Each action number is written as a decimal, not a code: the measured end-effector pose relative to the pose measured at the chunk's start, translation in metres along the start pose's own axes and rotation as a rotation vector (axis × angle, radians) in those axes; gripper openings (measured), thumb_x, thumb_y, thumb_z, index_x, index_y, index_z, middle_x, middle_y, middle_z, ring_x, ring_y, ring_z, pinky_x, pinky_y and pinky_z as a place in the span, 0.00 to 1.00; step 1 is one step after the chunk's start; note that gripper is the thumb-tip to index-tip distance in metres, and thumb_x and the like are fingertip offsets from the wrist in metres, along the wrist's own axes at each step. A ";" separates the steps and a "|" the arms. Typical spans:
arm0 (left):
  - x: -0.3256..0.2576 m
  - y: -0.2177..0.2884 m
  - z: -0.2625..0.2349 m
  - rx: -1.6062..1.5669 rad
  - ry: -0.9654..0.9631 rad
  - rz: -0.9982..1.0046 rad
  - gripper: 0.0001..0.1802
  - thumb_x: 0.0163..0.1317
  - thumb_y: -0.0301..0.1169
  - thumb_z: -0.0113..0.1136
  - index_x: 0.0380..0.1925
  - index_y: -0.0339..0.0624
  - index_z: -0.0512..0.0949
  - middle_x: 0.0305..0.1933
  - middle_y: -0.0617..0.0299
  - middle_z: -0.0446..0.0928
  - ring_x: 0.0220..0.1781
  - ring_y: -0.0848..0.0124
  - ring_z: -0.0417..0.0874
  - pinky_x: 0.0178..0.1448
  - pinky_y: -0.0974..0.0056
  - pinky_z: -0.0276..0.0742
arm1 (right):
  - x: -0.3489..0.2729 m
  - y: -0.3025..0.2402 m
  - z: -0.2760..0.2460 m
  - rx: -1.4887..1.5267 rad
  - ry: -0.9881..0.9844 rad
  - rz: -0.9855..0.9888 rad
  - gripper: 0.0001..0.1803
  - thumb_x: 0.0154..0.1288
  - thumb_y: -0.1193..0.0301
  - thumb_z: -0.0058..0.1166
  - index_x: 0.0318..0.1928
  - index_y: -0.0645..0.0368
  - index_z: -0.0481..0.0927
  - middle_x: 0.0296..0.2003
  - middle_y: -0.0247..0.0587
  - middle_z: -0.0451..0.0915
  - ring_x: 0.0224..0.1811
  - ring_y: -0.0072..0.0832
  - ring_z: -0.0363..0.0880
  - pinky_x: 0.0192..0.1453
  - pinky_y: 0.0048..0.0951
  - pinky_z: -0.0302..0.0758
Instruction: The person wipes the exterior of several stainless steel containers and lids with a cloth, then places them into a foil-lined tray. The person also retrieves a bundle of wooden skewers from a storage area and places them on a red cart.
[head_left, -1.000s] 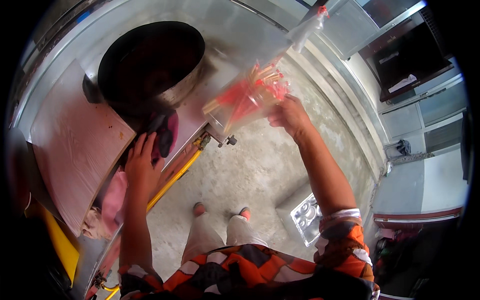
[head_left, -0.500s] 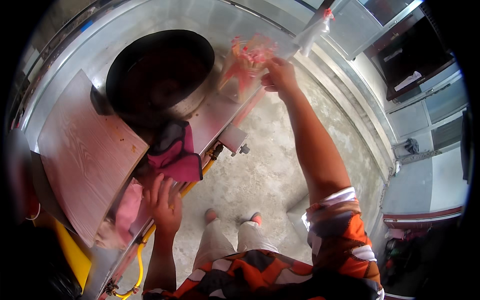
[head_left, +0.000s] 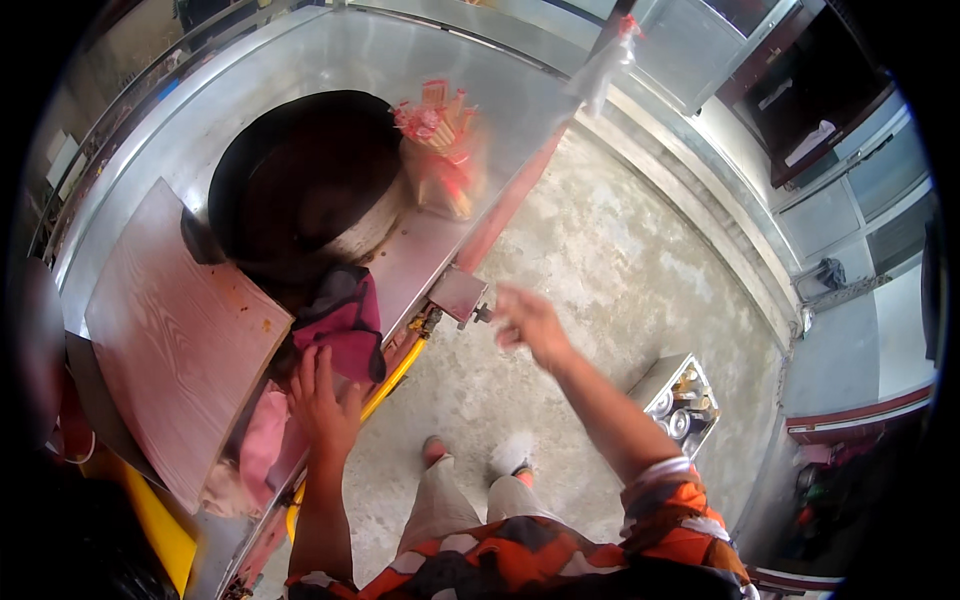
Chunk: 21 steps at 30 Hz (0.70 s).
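Bright and pale on the floor [head_left: 600, 260], shiny on the metal counter [head_left: 440, 60], very dark inside the big pan [head_left: 290, 190]. Blurry at the right hand [head_left: 530, 322]. Bent near the round edge, black in the corners.

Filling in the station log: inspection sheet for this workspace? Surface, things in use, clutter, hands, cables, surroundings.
Surface: metal counter, carrying a large black pan.
Things: clear bag of sticks stands right of the pan; dark-and-pink cloth lies by the counter's front edge.
Clutter: wooden board left of the cloth; pale pink cloth by its edge.
Left hand: fingers spread at the dark-and-pink cloth; grip not seen.
Right hand: blurred, beyond the counter edge; nothing visible in it.
Cables: nothing seen; yellow hose along the counter front.
Surroundings: concrete floor, open box on it.
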<state>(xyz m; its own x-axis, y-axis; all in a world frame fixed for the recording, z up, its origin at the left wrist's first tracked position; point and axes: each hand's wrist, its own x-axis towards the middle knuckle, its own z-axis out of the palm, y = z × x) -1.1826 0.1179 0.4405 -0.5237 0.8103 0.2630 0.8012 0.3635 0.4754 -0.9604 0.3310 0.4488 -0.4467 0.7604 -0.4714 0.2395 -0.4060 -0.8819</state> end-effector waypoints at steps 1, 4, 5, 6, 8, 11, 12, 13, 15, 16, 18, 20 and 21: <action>0.001 0.001 0.002 -0.008 -0.009 0.000 0.28 0.47 0.31 0.57 0.52 0.41 0.67 0.59 0.53 0.63 0.58 0.51 0.62 0.59 0.48 0.56 | -0.018 0.030 -0.010 0.017 -0.041 0.030 0.25 0.61 0.63 0.52 0.56 0.57 0.66 0.35 0.38 0.77 0.23 0.23 0.75 0.27 0.22 0.75; -0.007 0.007 0.000 0.023 0.072 0.022 0.27 0.47 0.30 0.56 0.51 0.41 0.68 0.59 0.53 0.63 0.59 0.51 0.61 0.61 0.49 0.55 | -0.078 0.124 -0.038 -0.066 -0.126 0.088 0.24 0.59 0.67 0.54 0.56 0.57 0.68 0.30 0.35 0.77 0.22 0.19 0.73 0.26 0.20 0.71; -0.014 0.011 -0.003 0.050 0.119 0.027 0.26 0.47 0.30 0.55 0.51 0.41 0.69 0.59 0.53 0.63 0.59 0.51 0.61 0.61 0.49 0.55 | -0.102 0.143 -0.042 -0.264 -0.133 0.109 0.23 0.59 0.67 0.55 0.54 0.58 0.70 0.25 0.34 0.77 0.22 0.19 0.73 0.26 0.20 0.71; -0.022 0.020 -0.005 0.061 0.203 0.059 0.25 0.47 0.29 0.54 0.50 0.41 0.70 0.58 0.51 0.64 0.58 0.51 0.63 0.61 0.50 0.55 | -0.125 0.176 -0.050 -0.299 -0.152 0.082 0.23 0.58 0.66 0.56 0.53 0.59 0.70 0.23 0.34 0.77 0.22 0.18 0.73 0.26 0.21 0.71; -0.045 0.044 0.007 0.007 0.163 0.106 0.25 0.47 0.28 0.54 0.49 0.41 0.70 0.57 0.51 0.65 0.57 0.51 0.64 0.61 0.50 0.56 | -0.175 0.259 -0.076 -0.425 -0.185 -0.027 0.24 0.57 0.64 0.57 0.54 0.58 0.69 0.25 0.32 0.78 0.24 0.18 0.75 0.29 0.22 0.73; -0.090 0.099 0.027 -0.204 -0.051 0.218 0.24 0.45 0.28 0.57 0.47 0.40 0.71 0.53 0.50 0.68 0.54 0.51 0.67 0.58 0.51 0.59 | -0.264 0.375 -0.098 -0.082 -0.283 0.205 0.25 0.59 0.58 0.52 0.56 0.52 0.69 0.52 0.43 0.72 0.51 0.29 0.71 0.54 0.31 0.69; -0.112 0.109 0.031 -0.280 -0.174 0.221 0.23 0.45 0.28 0.57 0.46 0.39 0.71 0.51 0.49 0.70 0.53 0.51 0.69 0.57 0.52 0.61 | -0.288 0.334 -0.087 -0.284 -0.332 0.338 0.25 0.61 0.60 0.50 0.57 0.55 0.68 0.51 0.42 0.73 0.52 0.29 0.71 0.54 0.32 0.69; -0.137 0.121 0.043 -0.366 -0.309 0.177 0.22 0.46 0.29 0.58 0.45 0.39 0.72 0.48 0.49 0.71 0.50 0.52 0.71 0.54 0.54 0.63 | -0.316 0.330 -0.096 -0.226 -0.294 0.403 0.25 0.61 0.60 0.50 0.57 0.56 0.68 0.50 0.42 0.73 0.51 0.29 0.71 0.54 0.32 0.69; -0.202 0.131 0.064 -0.449 -0.525 0.129 0.19 0.47 0.31 0.58 0.42 0.40 0.73 0.42 0.51 0.74 0.45 0.53 0.74 0.48 0.56 0.68 | -0.364 0.345 -0.118 -0.006 -0.179 0.485 0.24 0.61 0.61 0.50 0.56 0.56 0.68 0.49 0.43 0.73 0.50 0.30 0.72 0.53 0.32 0.70; -0.228 0.132 0.073 -0.458 -0.613 0.125 0.17 0.48 0.32 0.58 0.41 0.41 0.74 0.38 0.52 0.76 0.42 0.54 0.75 0.45 0.56 0.70 | -0.383 0.351 -0.130 0.085 -0.114 0.516 0.24 0.61 0.61 0.50 0.56 0.56 0.68 0.48 0.43 0.73 0.49 0.31 0.72 0.53 0.33 0.70; -0.242 0.140 0.085 -0.402 -0.742 0.121 0.15 0.49 0.33 0.58 0.38 0.43 0.76 0.35 0.52 0.77 0.40 0.53 0.76 0.43 0.56 0.71 | -0.411 0.363 -0.155 0.242 0.015 0.549 0.23 0.61 0.62 0.50 0.55 0.57 0.68 0.47 0.44 0.73 0.48 0.32 0.72 0.52 0.33 0.70; -0.228 0.158 0.085 -0.280 -0.740 0.121 0.12 0.49 0.34 0.58 0.36 0.46 0.78 0.32 0.51 0.77 0.38 0.53 0.77 0.41 0.55 0.72 | -0.426 0.371 -0.173 0.346 0.128 0.557 0.23 0.60 0.62 0.50 0.54 0.57 0.68 0.45 0.45 0.73 0.47 0.33 0.73 0.51 0.34 0.71; -0.205 0.166 0.090 -0.246 -0.633 0.080 0.12 0.50 0.34 0.57 0.35 0.44 0.78 0.31 0.51 0.77 0.37 0.53 0.77 0.40 0.56 0.73 | -0.433 0.371 -0.180 0.402 0.189 0.554 0.23 0.60 0.63 0.50 0.54 0.57 0.68 0.45 0.45 0.74 0.46 0.33 0.73 0.50 0.34 0.71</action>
<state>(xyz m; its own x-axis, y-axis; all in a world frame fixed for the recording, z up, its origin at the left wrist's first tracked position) -0.9163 0.0529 0.3899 -0.1354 0.9702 -0.2008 0.7023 0.2369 0.6713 -0.5224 -0.0578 0.3256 -0.1853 0.4482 -0.8745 0.0355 -0.8863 -0.4617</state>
